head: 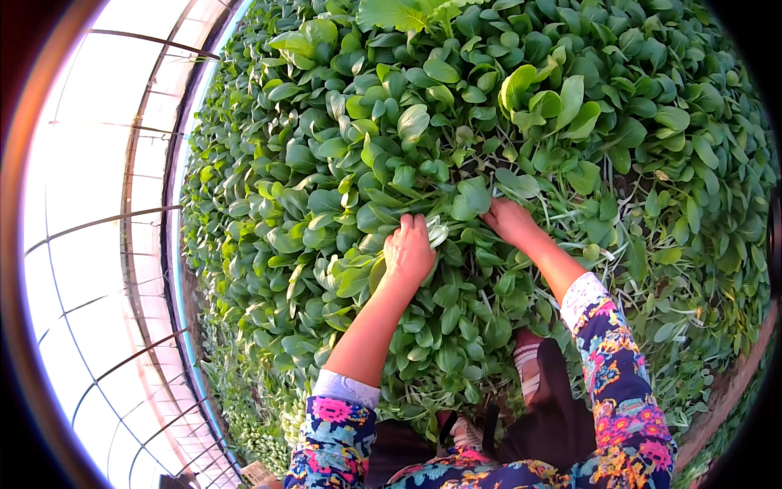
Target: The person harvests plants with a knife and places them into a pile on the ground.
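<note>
My left hand [408, 249] is closed around a few leafy green plants, likely pak choi. Their pale stem bases [437, 233] poke out on its right side, and their leaves [354, 278] spread out to its left. To the right, my right hand [508, 221] reaches in among the standing greens [473, 198]. Leaves cover its fingertips, so whether it grips a stem cannot be told.
A dense bed of greens [305, 153] surrounds both hands. Cut stems and loose leaves [602, 244] litter the ground at right. My shoe [528, 360] stands among the plants. Greenhouse hoops [104, 226] line the left side, and harvested greens [296, 422] lie at lower left.
</note>
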{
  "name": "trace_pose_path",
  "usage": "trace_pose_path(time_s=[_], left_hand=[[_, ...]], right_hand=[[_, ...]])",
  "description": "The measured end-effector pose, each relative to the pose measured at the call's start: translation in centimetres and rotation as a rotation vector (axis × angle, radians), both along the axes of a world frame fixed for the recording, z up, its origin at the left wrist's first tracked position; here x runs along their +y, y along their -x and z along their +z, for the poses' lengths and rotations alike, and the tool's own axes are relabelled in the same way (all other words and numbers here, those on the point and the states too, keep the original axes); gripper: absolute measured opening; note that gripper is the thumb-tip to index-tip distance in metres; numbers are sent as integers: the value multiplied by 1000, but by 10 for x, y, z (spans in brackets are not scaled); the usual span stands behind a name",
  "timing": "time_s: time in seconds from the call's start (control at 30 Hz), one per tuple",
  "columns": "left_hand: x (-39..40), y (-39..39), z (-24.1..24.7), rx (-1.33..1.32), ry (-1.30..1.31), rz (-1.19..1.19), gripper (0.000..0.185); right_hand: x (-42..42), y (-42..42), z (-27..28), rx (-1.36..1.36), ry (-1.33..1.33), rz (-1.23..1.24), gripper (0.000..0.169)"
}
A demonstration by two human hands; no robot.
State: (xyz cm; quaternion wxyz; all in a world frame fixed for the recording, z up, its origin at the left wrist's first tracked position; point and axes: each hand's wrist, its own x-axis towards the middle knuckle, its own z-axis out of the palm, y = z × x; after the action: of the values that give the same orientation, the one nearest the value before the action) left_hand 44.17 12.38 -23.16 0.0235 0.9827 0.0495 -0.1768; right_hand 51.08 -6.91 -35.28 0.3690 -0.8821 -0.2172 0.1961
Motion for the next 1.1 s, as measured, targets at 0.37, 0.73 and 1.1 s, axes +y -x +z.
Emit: trace_pose_path(time_s=[0.37,0.73,1.1], left_hand=[[-9,2,2,-90,-1,-38,47],[4,7,31,-181,57,-7,58],[18,73,88,-558,422,96,55]], right_hand=[[-12,-15,3,180,-99,63,33],[-1,0,35,-118,35,-55,29],[1,27,107,747,-808,-330,48]])
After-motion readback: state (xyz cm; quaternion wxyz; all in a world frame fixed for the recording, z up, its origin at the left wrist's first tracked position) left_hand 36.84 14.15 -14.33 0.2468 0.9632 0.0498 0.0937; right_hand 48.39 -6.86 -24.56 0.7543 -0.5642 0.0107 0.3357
